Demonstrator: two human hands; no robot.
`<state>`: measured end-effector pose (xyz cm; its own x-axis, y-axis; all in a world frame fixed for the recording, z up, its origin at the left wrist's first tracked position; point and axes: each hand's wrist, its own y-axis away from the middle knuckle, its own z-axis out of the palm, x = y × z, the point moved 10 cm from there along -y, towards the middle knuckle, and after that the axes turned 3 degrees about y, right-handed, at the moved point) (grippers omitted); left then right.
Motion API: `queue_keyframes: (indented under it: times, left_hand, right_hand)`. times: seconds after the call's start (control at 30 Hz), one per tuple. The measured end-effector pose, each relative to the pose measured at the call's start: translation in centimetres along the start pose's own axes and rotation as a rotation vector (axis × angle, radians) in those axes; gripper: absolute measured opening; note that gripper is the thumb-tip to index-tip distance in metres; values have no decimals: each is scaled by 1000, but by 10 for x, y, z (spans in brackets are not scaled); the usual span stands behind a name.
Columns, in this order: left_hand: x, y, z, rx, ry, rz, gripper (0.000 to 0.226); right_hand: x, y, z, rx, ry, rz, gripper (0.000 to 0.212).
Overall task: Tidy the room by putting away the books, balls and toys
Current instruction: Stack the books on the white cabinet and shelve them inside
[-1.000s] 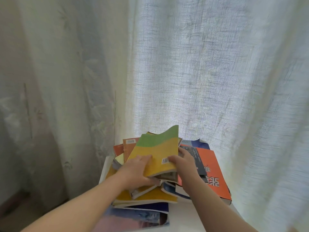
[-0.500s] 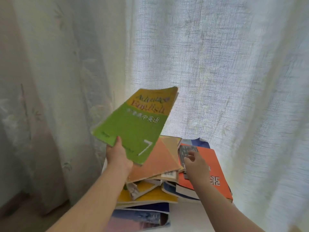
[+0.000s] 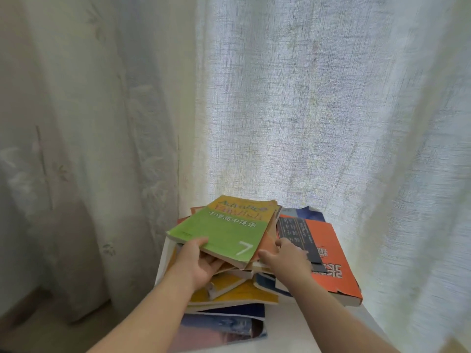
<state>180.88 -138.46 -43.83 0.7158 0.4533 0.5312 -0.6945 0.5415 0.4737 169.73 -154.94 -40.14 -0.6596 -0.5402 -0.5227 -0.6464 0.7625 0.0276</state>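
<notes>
Low in the centre of the frame, the left hand point(image 3: 201, 266) grips the green book point(image 3: 224, 230), thumb on its cover, atop the pile of books point(image 3: 229, 294) on the white tabletop point(image 3: 293, 327); the right hand point(image 3: 288, 258) rests loosely spread beside it, holding nothing

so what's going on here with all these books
A person is sorting a messy pile of books on a white table in front of a curtain. The left hand has a grip on the green book at its near corner, thumb on the cover and fingers underneath, with the book lying tilted on top of the pile. The right hand rests open beside it, next to the big orange book. No balls or toys are in view.
</notes>
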Motion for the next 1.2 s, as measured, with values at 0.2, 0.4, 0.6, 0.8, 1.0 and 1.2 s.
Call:
queue_keyframes:
  times: [0.2, 0.4, 0.6, 0.8, 1.0, 1.2]
  left_hand:
    - [38, 0, -26, 57, -234, 26, 52]
    - [103, 1, -41, 307, -853, 435, 13]
    - [74, 9, -41, 59, -938, 5, 11]
    - [110, 19, -43, 60, -784, 258, 12]
    - [112, 29, -63, 98, -574, 285, 11]
    - [57, 23, -40, 13, -534, 170, 17]
  right_hand:
    - [-2, 6, -9, 30, 106, 32, 47]
    - [-6, 8, -7, 27, 172, 91, 58]
    - [-9, 7, -9, 40, 156, 116, 49]
    - [-31, 11, -39, 305, -122, -30, 11]
    - [-49, 17, -135, 641, -638, -132, 7]
    - [-101, 59, -176, 757, -581, -474, 7]
